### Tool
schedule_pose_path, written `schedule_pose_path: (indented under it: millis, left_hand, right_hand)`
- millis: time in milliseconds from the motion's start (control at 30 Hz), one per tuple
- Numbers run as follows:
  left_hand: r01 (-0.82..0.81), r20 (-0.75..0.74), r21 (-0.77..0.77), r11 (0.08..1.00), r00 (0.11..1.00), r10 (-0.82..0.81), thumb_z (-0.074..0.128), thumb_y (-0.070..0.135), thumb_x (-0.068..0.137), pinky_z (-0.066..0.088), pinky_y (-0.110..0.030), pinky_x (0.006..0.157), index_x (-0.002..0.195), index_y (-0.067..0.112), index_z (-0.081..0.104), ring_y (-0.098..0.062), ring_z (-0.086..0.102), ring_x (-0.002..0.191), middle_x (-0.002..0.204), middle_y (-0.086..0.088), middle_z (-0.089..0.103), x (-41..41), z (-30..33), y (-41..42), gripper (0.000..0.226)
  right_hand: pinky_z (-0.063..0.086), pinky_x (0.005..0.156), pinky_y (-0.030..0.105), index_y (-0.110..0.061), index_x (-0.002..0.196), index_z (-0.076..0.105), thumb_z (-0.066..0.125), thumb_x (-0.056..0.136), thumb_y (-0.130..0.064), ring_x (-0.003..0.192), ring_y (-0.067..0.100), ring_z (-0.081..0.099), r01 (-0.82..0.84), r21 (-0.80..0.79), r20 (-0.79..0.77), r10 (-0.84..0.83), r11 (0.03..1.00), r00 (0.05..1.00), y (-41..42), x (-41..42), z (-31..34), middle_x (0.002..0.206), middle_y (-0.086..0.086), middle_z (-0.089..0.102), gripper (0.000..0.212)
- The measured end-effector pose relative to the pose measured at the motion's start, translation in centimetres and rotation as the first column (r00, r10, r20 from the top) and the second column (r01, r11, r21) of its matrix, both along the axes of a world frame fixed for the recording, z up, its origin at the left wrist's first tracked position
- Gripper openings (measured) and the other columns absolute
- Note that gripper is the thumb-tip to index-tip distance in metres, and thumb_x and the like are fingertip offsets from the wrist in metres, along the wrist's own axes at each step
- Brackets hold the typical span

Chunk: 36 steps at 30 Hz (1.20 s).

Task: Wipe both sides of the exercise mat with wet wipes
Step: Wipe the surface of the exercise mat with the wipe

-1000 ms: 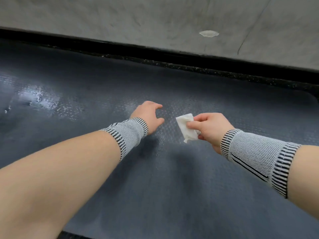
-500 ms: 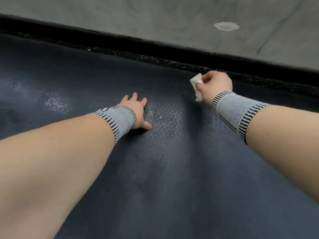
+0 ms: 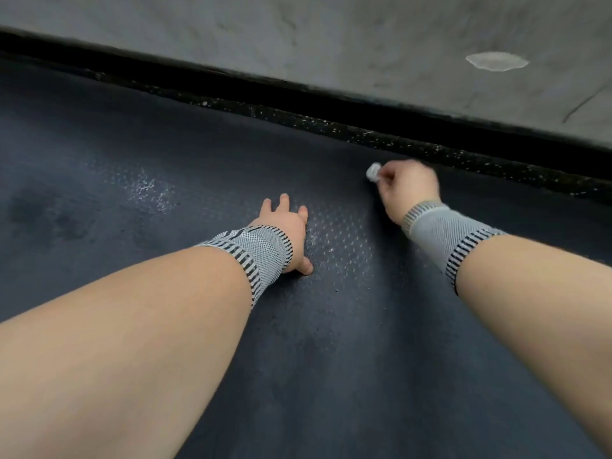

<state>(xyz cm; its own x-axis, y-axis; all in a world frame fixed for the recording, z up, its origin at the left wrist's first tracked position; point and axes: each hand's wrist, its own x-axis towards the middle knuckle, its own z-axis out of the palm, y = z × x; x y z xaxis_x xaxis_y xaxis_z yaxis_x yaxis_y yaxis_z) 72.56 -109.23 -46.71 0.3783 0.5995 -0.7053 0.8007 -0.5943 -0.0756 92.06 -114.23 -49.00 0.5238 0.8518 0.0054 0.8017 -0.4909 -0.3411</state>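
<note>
The dark grey exercise mat lies flat and fills most of the view, with a dimpled texture and wet shiny patches. My left hand rests flat on the mat near the middle, fingers spread. My right hand is near the mat's far edge and grips a crumpled white wet wipe against the mat; only a small part of the wipe shows past the fingers. Both wrists wear grey striped bands.
A black speckled floor strip runs along the mat's far edge. Beyond it is grey concrete floor with a pale oval patch at the upper right. A wet patch shines on the mat's left part.
My right hand has carried the wipe from the middle of the mat out to its far edge. My left hand has flattened on the mat and stayed there.
</note>
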Motion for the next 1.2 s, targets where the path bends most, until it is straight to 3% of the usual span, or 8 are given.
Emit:
schedule_pose_path:
  millis: [133, 233, 333, 500, 733, 900, 1067, 1200]
  left_hand:
    - [0.000, 0.005, -0.005, 1.000, 1.000, 0.001, 0.074, 0.055, 0.078, 0.024, -0.053, 0.116, 0.157, 0.022, -0.005, -0.038, -0.008, 0.149, 0.163, -0.010, -0.016, 0.0, 0.0, -0.1, 0.116]
    - [0.002, 0.000, -0.008, 1.000, 1.000, -0.002, 0.073, 0.055, 0.079, 0.025, -0.054, 0.117, 0.157, 0.023, -0.006, -0.038, -0.009, 0.149, 0.162, -0.010, -0.017, -0.1, -0.1, 0.0, 0.116]
    - [-0.001, -0.002, -0.013, 1.000, 1.000, 0.001, 0.073, 0.055, 0.079, 0.026, -0.054, 0.117, 0.156, 0.023, -0.006, -0.038, -0.009, 0.149, 0.162, -0.010, -0.018, 0.0, -0.2, -0.1, 0.116]
    - [-0.023, -0.015, -0.016, 1.000, 1.000, 0.023, 0.074, 0.054, 0.078, 0.027, -0.056, 0.116, 0.156, 0.023, -0.007, -0.037, -0.010, 0.149, 0.162, -0.008, -0.019, 0.1, -0.1, 0.0, 0.116]
    - [-0.047, -0.042, -0.023, 0.999, 0.998, 0.046, 0.075, 0.053, 0.078, 0.026, -0.056, 0.116, 0.156, 0.025, -0.008, -0.035, -0.010, 0.150, 0.162, -0.007, -0.020, 0.6, 0.3, -0.1, 0.117]
    - [-0.039, -0.021, -0.033, 0.999, 0.999, 0.038, 0.074, 0.053, 0.080, 0.024, -0.053, 0.118, 0.156, 0.025, -0.008, -0.035, -0.011, 0.149, 0.162, -0.007, -0.021, 0.1, 0.2, 0.0, 0.115]
    - [-0.005, 0.001, -0.018, 1.000, 1.000, 0.005, 0.072, 0.056, 0.080, 0.019, -0.050, 0.119, 0.156, 0.025, -0.009, -0.036, -0.011, 0.149, 0.162, -0.007, -0.020, -0.1, -0.1, -0.1, 0.115]
    - [-0.002, 0.023, -0.022, 1.000, 1.000, 0.003, 0.071, 0.057, 0.080, 0.019, -0.049, 0.120, 0.156, 0.025, -0.009, -0.036, -0.011, 0.149, 0.162, -0.008, -0.020, -0.4, -0.1, 0.0, 0.115]
  right_hand:
    - [0.046, 0.084, 0.032, -0.015, 0.112, 0.067, 0.051, 0.091, -0.017, 0.103, 0.035, 0.060, 0.158, -0.061, 0.007, -0.158, 0.986, 0.987, 2.8, 2.5, 0.5, 0.111, 0.015, 0.065, 0.026]
    - [0.044, 0.087, 0.032, -0.019, 0.119, 0.064, 0.052, 0.091, -0.014, 0.107, 0.035, 0.056, -0.019, -0.102, -0.042, 0.014, 0.995, 0.999, 3.0, 0.2, -0.4, 0.119, 0.013, 0.058, 0.031]
    - [0.042, 0.082, 0.030, -0.019, 0.110, 0.067, 0.052, 0.090, -0.012, 0.101, 0.034, 0.056, -0.249, -0.031, -0.018, 0.248, 0.968, 0.969, 1.4, -0.7, -0.9, 0.109, 0.011, 0.056, 0.026]
    - [0.043, 0.088, 0.035, -0.014, 0.118, 0.061, 0.053, 0.087, -0.010, 0.110, 0.037, 0.051, 0.121, -0.073, 0.043, -0.118, 0.990, 0.992, 3.1, 2.6, -0.8, 0.120, 0.016, 0.053, 0.032]
    - [0.040, 0.089, 0.024, -0.020, 0.118, 0.061, 0.055, 0.089, -0.024, 0.110, 0.028, 0.053, -0.162, -0.061, -0.142, 0.152, 0.985, 0.978, 3.3, 0.0, -2.0, 0.120, 0.008, 0.054, 0.030]
    - [0.042, 0.093, 0.034, -0.014, 0.122, 0.061, 0.054, 0.090, -0.013, 0.112, 0.039, 0.051, 0.119, -0.093, 0.037, -0.116, 0.989, 0.993, 2.0, 3.5, -0.5, 0.121, 0.020, 0.051, 0.033]
    - [0.040, 0.099, 0.031, -0.023, 0.128, 0.058, 0.052, 0.094, -0.018, 0.116, 0.035, 0.051, -0.033, -0.044, -0.085, 0.030, 0.998, 0.996, 5.6, -1.5, -0.9, 0.127, 0.014, 0.049, 0.034]
    - [0.036, 0.087, 0.021, -0.018, 0.124, 0.059, 0.053, 0.093, -0.023, 0.113, 0.028, 0.053, -0.208, -0.071, -0.074, 0.203, 0.976, 0.976, 2.8, -1.3, -2.1, 0.121, 0.006, 0.053, 0.032]
